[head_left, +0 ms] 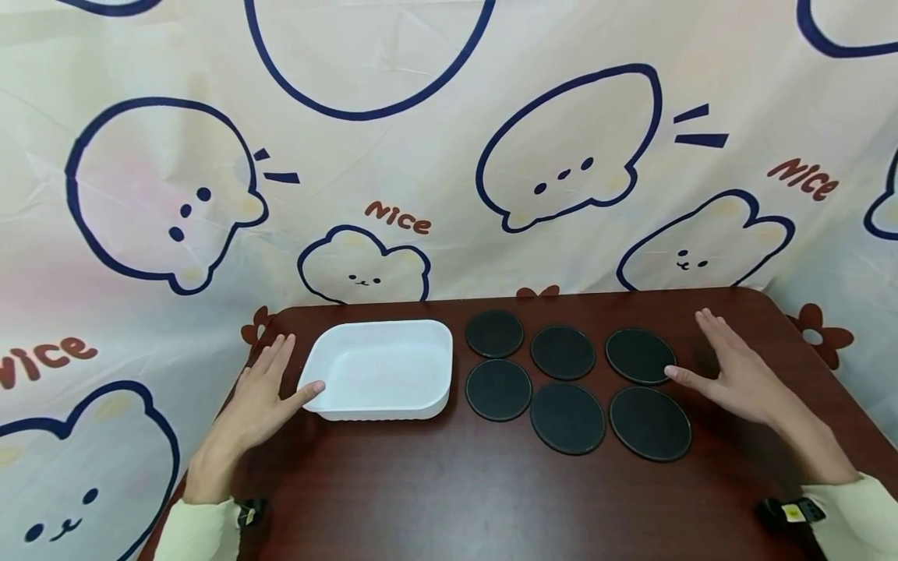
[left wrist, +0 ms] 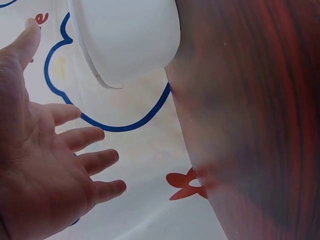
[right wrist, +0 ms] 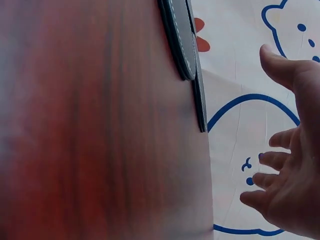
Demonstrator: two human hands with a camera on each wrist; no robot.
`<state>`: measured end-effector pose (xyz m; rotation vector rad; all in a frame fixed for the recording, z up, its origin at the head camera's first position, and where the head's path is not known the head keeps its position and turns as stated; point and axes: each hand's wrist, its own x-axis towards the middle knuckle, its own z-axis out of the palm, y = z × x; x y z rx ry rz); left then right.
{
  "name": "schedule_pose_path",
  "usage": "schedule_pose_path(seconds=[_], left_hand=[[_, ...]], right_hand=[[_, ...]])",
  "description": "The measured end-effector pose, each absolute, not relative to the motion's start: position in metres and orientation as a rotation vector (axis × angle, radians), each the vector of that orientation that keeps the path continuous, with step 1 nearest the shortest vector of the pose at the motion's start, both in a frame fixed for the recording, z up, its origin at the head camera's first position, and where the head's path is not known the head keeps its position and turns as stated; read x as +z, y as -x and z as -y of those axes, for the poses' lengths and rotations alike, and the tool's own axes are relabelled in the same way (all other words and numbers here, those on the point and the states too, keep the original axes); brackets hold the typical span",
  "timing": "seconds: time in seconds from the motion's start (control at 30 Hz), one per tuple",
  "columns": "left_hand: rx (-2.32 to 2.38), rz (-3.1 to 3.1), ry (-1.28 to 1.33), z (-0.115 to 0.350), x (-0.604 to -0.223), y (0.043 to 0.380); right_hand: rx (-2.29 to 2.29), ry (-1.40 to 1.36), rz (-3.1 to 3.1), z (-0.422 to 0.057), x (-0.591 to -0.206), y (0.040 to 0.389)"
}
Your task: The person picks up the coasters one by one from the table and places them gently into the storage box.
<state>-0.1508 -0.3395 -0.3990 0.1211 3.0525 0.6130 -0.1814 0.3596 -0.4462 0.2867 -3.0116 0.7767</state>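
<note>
A white rectangular plastic tub point(head_left: 386, 366) with rounded corners stands on the dark wood table. My left hand point(head_left: 258, 401) hovers at the tub's left side, fingers spread and straight, holding nothing. In the left wrist view the hand point(left wrist: 55, 160) is apart from the tub point(left wrist: 130, 40). Several round black stitched coasters lie in two rows right of the tub; one coaster point(head_left: 641, 356) is nearest my right thumb. My right hand point(head_left: 744, 378), fingers extended, is just right of these coasters and grips nothing. Stitched coaster edges point(right wrist: 179, 40) show in the right wrist view.
The table point(head_left: 449, 499) has a rounded back edge against a hanging cloth point(head_left: 449, 156) printed with blue cartoon outlines. The cloth also closes off both sides. A dark strap with a small device point(head_left: 793, 512) sits at my right wrist.
</note>
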Motion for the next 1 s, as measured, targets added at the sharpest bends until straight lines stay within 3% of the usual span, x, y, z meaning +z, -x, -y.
schedule_pose_path(seconds=[0.47, 1.0], left_hand=[[0.675, -3.040, -0.103, 0.343, -0.403, 0.150], [0.728, -3.007, -0.113, 0.342, -0.410, 0.147]], right_hand=[[0.820, -0.260, 2.950, -0.360, -0.452, 0.200], [1.227, -0.335, 3.034, -0.371, -0.453, 0.230]])
